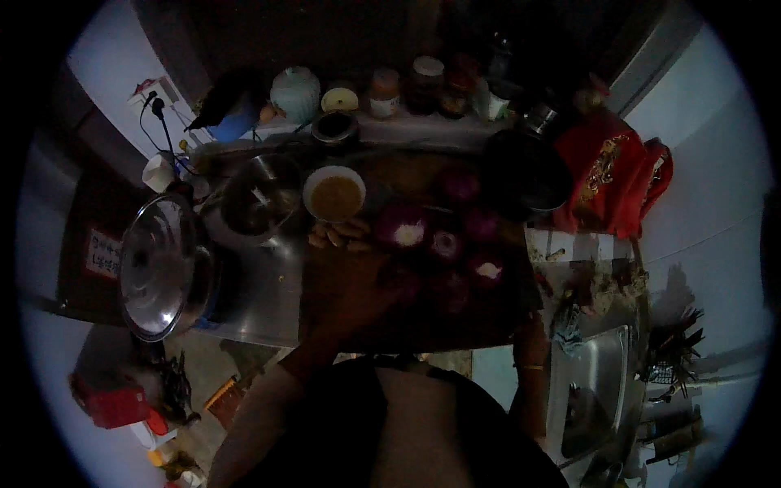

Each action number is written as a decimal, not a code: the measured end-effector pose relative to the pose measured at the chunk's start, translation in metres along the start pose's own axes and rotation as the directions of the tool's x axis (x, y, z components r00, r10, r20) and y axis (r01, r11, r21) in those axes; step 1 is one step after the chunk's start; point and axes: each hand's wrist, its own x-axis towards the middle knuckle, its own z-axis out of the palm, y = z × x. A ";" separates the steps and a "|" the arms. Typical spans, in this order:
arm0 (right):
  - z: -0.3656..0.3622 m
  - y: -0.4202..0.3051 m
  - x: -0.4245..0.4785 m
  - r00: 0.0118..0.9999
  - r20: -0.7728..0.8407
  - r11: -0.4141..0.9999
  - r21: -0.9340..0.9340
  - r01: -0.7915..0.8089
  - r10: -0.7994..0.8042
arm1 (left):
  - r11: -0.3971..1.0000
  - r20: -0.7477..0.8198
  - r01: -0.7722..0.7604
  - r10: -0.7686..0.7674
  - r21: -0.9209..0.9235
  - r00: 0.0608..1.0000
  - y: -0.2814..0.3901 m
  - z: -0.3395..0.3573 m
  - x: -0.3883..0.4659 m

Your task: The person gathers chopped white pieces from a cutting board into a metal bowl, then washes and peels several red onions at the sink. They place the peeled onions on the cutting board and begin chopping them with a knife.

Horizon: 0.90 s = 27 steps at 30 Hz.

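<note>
Several purple onions (396,224) lie on a dark cutting board (341,317) in front of me, some showing pale cut ends. My left hand (363,280) reaches over the board, close to the nearer onions on their left side. Deep shadow hides its fingers, so any contact is unclear. At the board's right edge is my right hand (532,299), also very dark; what it holds, if anything, cannot be made out. Peeled, pale oblong pieces (338,235) rest at the board's upper left, below a white bowl (310,198) with brownish contents.
A glass pot lid (158,268) stands tilted at the left, near a metal pan (259,195). Jars (384,94) line the back ledge. A dark pan (528,174) and red cloth (601,165) are at right, above the steel sink (592,390).
</note>
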 end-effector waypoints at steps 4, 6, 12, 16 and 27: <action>-0.051 -0.008 -0.014 0.984 -0.168 0.846 0.531 0.040 0.059 | 0.990 -0.154 -0.081 0.098 0.113 0.983 -0.011 0.053 -0.002; -0.076 -0.013 -0.017 0.990 -0.138 0.622 0.778 0.092 0.026 | 0.993 -0.196 -0.095 0.106 0.066 0.975 -0.016 0.065 -0.004; -0.104 -0.074 0.009 0.937 -0.309 0.662 0.670 0.336 -0.162 | 0.943 -0.232 -0.090 0.013 -0.321 0.973 -0.066 0.095 -0.005; -0.078 -0.111 0.010 0.858 -0.305 0.836 0.248 0.490 -0.413 | 0.973 -0.235 -0.018 -0.037 -0.228 0.971 -0.036 0.068 -0.013; -0.072 -0.178 -0.014 0.851 -0.141 0.796 0.305 0.523 -0.505 | 0.884 -0.379 -0.048 -0.150 -0.465 0.913 -0.061 0.103 -0.023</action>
